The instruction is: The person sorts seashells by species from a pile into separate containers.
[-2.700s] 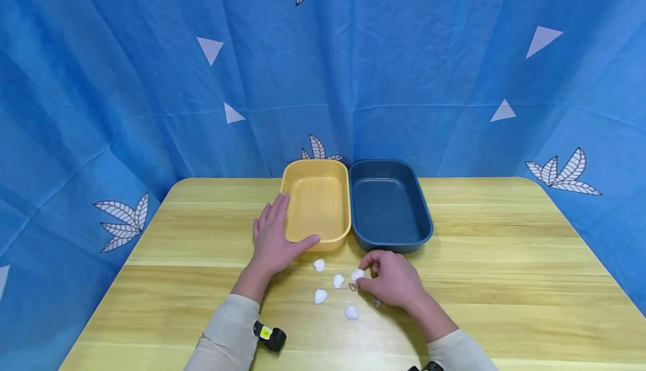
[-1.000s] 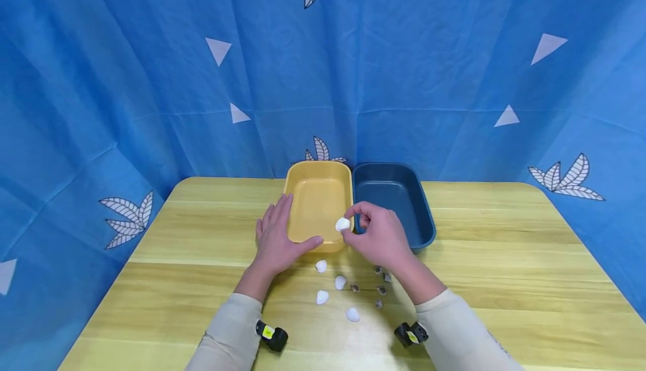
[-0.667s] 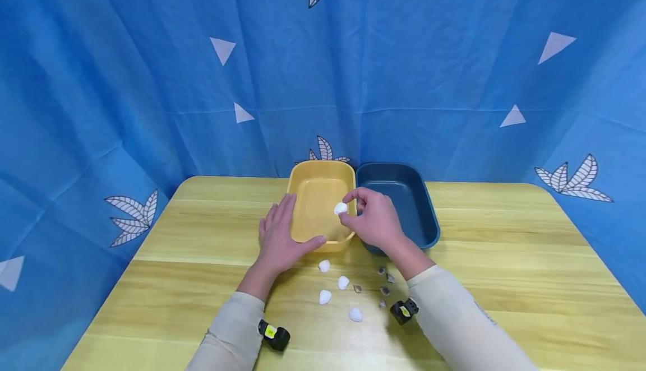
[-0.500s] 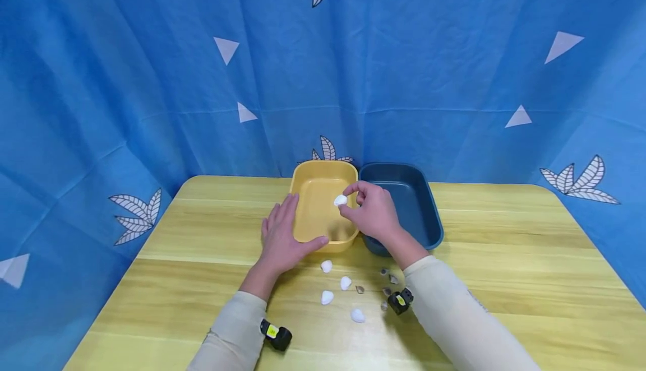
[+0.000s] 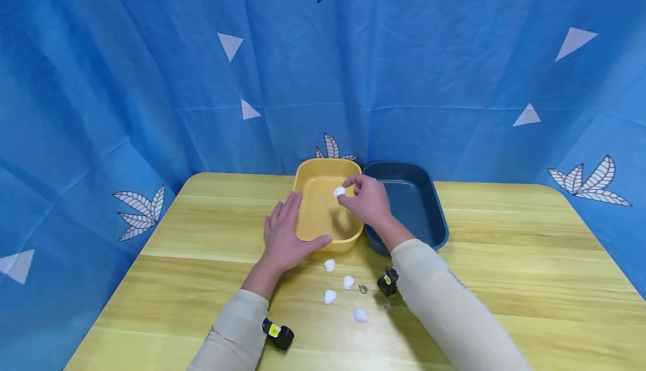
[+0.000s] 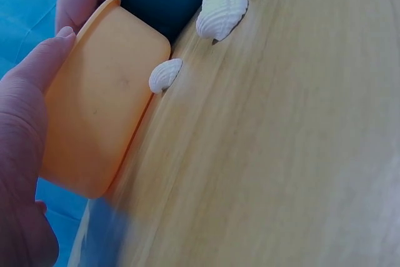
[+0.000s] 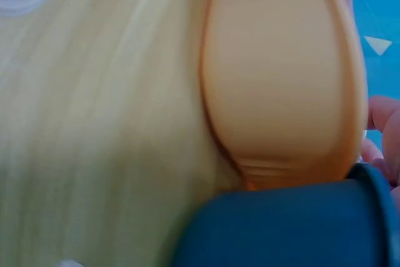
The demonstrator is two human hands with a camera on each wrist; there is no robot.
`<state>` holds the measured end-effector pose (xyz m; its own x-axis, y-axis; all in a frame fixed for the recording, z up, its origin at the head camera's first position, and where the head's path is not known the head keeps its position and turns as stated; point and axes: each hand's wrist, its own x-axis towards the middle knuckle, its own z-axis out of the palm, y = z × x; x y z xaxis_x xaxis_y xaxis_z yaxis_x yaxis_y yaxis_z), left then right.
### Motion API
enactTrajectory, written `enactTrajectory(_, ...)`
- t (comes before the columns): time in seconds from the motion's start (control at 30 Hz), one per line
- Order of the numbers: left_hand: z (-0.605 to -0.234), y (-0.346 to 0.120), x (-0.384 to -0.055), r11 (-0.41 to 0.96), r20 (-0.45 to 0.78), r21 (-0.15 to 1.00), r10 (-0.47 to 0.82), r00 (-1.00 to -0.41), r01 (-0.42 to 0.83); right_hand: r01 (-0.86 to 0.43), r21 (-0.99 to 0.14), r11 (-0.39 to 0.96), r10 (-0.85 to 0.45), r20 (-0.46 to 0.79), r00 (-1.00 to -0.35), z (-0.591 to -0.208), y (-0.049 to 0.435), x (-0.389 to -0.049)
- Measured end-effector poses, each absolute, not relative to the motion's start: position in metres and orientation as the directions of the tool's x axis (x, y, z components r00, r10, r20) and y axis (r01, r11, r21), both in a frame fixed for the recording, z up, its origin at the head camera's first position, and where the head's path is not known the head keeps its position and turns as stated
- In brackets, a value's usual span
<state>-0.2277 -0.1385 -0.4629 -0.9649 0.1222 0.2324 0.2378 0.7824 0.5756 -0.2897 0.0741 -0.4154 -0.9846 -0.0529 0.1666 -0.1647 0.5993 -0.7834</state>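
My right hand (image 5: 370, 203) pinches a white seashell (image 5: 339, 191) between thumb and fingertips, above the inside of a yellow plastic tub (image 5: 314, 208). My left hand (image 5: 286, 245) spans the tub's near left corner. Its straight fingers lie along the left side, and the thumb rests on the front rim, as the left wrist view also shows. In front of the tub, several white seashells lie loose on the table, one of them (image 5: 330, 265) closest to its wall. A small brown shell (image 5: 363, 288) lies to their right. In the right wrist view the pinched shell is hidden.
A dark blue tub (image 5: 411, 205) stands against the yellow one on its right. Another small brownish shell (image 5: 387, 305) lies near the right wrist's camera (image 5: 387, 282). Behind the wooden table (image 5: 504, 259) hangs a blue patterned curtain (image 5: 429, 68).
My right hand picked the white seashell off the table and carried it up and away over the yellow tub. My left hand has stayed on the tub. The head view has shifted slightly.
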Motion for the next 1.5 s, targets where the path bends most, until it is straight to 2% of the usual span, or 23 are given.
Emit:
enactTrajectory(0.4,-0.458,-0.134,-0.226,0.775,0.224,0.586,0.125,-0.966,0.236,-0.139,-0.775,0.616,-0.006,0.172,-0.985,-0.420,0.076,-0.290)
enactTrajectory(0.83,-0.460,-0.135,-0.227,0.775,0.240,0.579,0.133,-0.962,0.252,-0.149,-0.784,0.602,-0.040,0.157,-0.987,-0.411,0.080,-0.283)
enactTrajectory(1.13,-0.460,-0.136,-0.227,0.772,0.225,0.591,0.118,-0.967,0.232,-0.191,-0.791,0.582,-0.062,0.192,-0.979,-0.392,0.084,-0.256)
enactTrajectory(1.5,-0.460,-0.135,-0.226,0.787,0.212,0.575,0.124,-0.969,0.226,-0.289,-0.765,0.575,-0.121,0.270,-0.955,-0.397,0.095,-0.218)
